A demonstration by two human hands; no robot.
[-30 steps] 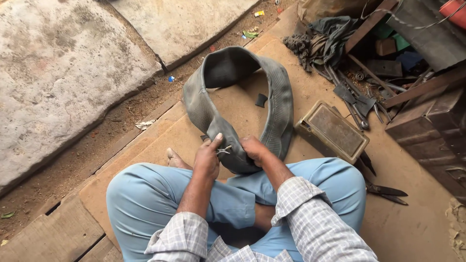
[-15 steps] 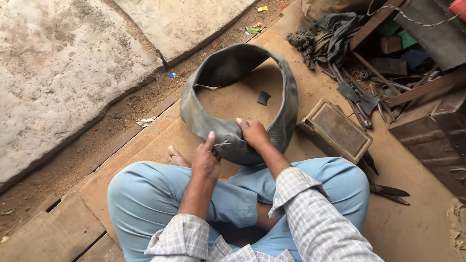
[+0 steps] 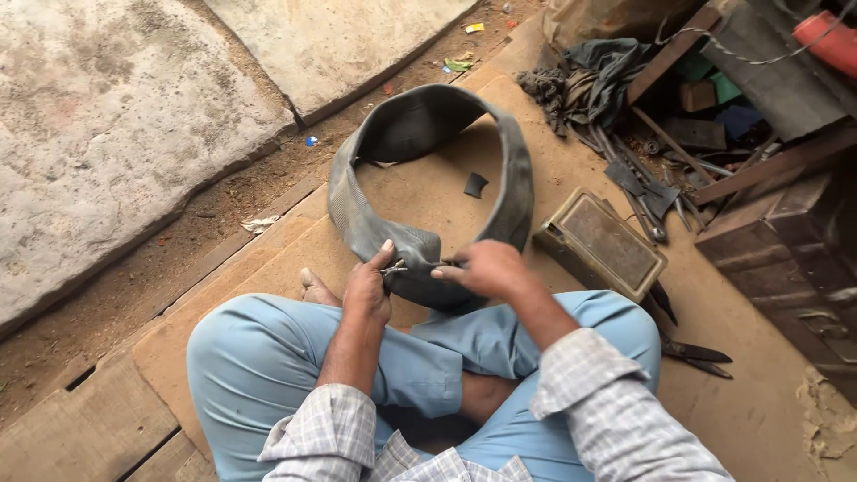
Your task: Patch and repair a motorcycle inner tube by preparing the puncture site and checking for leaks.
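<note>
A flat grey rubber inner tube (image 3: 420,134) lies in a loop on the brown board (image 3: 428,192) in front of my crossed legs. My left hand (image 3: 369,286) grips the tube's near edge, with a small metal piece under the thumb. My right hand (image 3: 486,268) pinches the same near part of the tube from the right. A small dark rubber patch (image 3: 476,185) lies inside the loop.
A flat rectangular metal tin (image 3: 603,241) sits right of the tube. Scissors (image 3: 701,357) lie by my right knee. Tools, rags and wooden scraps (image 3: 661,116) pile up at the upper right. Stone slabs (image 3: 116,125) and dirt lie to the left.
Both hands have pulled the tube's near part closer to my legs, and my right hand has slid rightwards along it. The view has tipped slightly.
</note>
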